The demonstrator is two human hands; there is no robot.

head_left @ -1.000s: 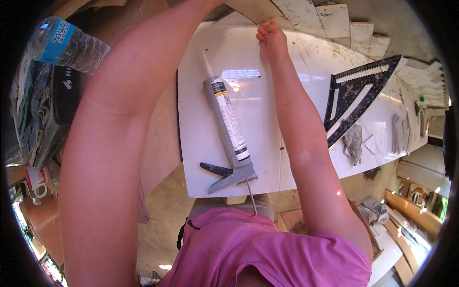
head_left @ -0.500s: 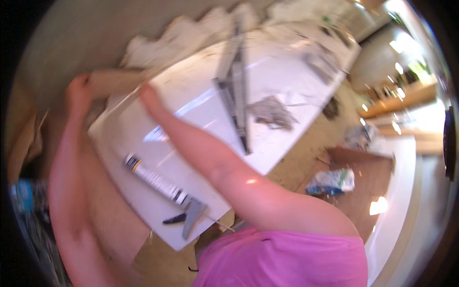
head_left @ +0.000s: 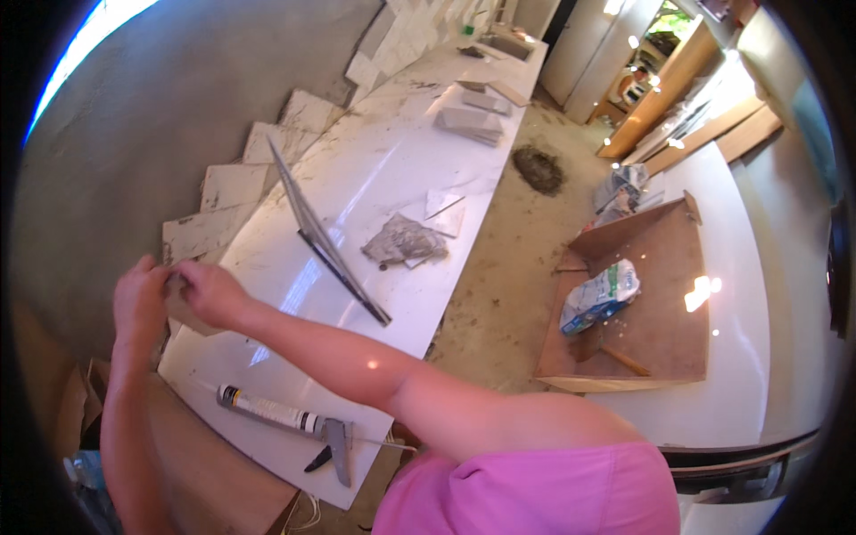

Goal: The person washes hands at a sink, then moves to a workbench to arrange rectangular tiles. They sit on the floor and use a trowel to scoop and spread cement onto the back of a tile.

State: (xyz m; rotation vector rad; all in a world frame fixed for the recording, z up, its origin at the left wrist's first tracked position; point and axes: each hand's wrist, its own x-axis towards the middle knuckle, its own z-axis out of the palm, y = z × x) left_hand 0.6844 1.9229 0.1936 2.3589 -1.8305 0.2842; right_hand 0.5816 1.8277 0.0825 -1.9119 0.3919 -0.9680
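Both my hands are together at the left, between the grey wall and the near end of the white countertop (head_left: 303, 357). My left hand (head_left: 138, 299) and my right hand (head_left: 214, 296) are closed at the edges of a beige tile (head_left: 189, 314); the fingers partly hide it. On the countertop below my right forearm lies a caulking gun (head_left: 334, 446) loaded with a white tube (head_left: 267, 411). Farther along rests a long, angled metal tool (head_left: 330, 254). Beside it is a crumpled, dirty grey cloth (head_left: 403, 241).
Pale tiles (head_left: 207, 239) climb the wall in steps behind the countertop. Stacked tiles (head_left: 468, 127) lie toward the far sink (head_left: 506, 46). On the right, an open wooden box (head_left: 660, 312) holds a blue-and-white bag (head_left: 602, 296). Cardboard (head_left: 214, 455) stands at the countertop's near end.
My hands have come closer together, with the right one moving left toward the left hand. The view has turned, showing more of the far room.
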